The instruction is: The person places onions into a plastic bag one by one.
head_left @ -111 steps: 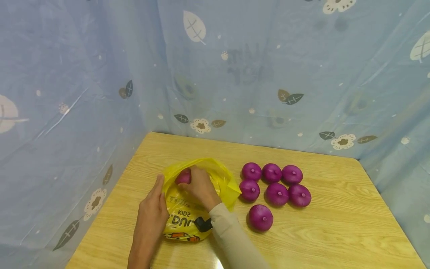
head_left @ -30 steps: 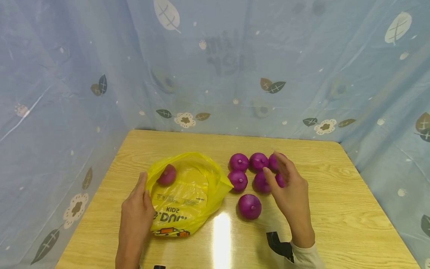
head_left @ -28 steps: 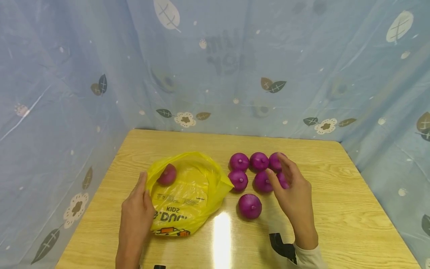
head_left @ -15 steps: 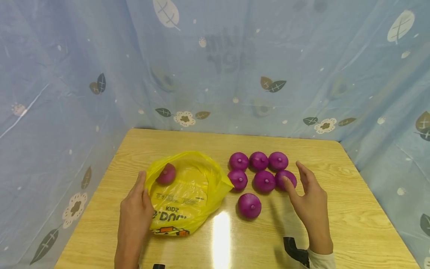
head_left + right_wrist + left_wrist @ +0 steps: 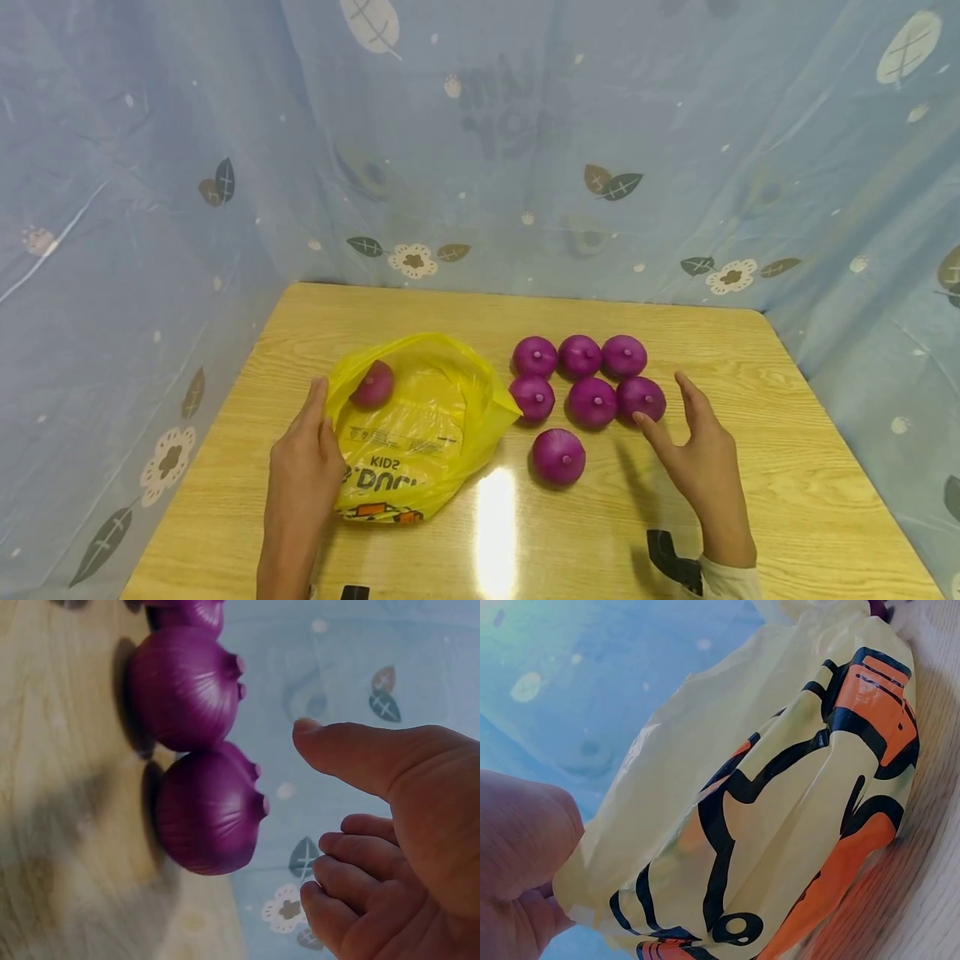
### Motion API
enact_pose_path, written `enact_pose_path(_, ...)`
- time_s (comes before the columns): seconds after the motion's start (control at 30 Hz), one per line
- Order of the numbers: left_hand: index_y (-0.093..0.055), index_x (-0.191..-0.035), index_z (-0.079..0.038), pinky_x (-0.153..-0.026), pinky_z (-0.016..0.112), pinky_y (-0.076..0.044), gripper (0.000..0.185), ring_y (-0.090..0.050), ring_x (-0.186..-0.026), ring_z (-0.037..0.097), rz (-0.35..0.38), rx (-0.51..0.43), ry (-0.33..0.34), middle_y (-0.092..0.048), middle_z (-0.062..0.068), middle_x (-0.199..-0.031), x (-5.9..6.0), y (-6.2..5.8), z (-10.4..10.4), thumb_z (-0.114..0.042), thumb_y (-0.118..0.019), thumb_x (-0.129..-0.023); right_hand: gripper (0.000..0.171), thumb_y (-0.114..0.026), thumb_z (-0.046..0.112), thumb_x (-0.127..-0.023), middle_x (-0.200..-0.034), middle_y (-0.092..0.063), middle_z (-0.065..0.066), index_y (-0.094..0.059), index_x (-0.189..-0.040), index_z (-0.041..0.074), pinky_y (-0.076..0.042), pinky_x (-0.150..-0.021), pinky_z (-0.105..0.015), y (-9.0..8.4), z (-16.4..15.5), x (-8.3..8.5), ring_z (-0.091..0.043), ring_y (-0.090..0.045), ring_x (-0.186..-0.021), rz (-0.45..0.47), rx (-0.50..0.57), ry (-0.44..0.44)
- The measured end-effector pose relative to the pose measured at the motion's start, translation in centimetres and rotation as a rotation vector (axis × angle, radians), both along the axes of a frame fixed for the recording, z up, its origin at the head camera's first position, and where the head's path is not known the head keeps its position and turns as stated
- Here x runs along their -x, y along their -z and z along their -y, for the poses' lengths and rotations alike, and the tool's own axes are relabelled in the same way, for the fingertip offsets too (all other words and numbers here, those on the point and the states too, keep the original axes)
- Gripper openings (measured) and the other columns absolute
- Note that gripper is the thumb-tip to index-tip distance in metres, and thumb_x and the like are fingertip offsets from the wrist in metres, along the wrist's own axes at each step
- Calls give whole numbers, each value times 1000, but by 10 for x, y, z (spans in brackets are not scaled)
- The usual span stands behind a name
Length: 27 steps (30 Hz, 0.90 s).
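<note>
My left hand pinches the left rim of a yellow plastic bag, whose mouth gapes toward me. Inside, near that hand, lies a purple onion. In the left wrist view, the thumb and fingers grip the bag's edge. My right hand hovers over the table with fingers spread, holding nothing. The nearest onion stands just left of its thumb; the right wrist view shows this onion apart from the fingers.
Two rows of purple onions stand right of the bag, close together. One single onion sits in front of them. The wooden table meets a blue patterned curtain at the back and sides.
The right hand was inside the bag holding the onion; it let go and came out. It then passed over the onion rows and drew back right. The left hand kept its grip.
</note>
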<state>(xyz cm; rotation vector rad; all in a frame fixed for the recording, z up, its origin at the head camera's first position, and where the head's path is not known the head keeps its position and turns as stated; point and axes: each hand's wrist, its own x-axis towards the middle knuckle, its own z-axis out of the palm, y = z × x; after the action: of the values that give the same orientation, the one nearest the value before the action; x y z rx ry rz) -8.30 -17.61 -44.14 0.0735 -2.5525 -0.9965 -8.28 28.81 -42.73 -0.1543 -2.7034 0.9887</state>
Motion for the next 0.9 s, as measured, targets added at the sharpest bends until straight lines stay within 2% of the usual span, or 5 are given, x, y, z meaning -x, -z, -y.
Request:
enact_pose_path(0.33,-39,-164,-8,-106,64,-51,60,-51,-140,46,-27,9,11,-43,16,-163,0,0,1,6,-50,-107,102,-79,45,-96,-163,-32,-35,-20,-169,4,-38,-111,-76,18,-9,5,-61,-38,-143,144,11,17)
enact_pose_path(0.6,-40,-163,-7,-106,64,-51,59,-51,-139,46,-34,16,10,-44,16,-163,0,-1,2,7,-51,-106,101,-81,40,-95,-159,-35,-39,-23,-167,0,-39,-111,-75,27,-12,12,-62,-40,-140,118,-10,-4)
enact_pose_path(0.9,-39,-164,-8,-112,62,-47,59,-50,-141,44,3,21,7,-42,13,-165,-1,-1,0,4,-49,-107,98,-83,35,-95,-156,-37,-42,-26,-164,-4,-40,-110,-76,32,-14,19,-63,-42,-138,92,-37,-32)
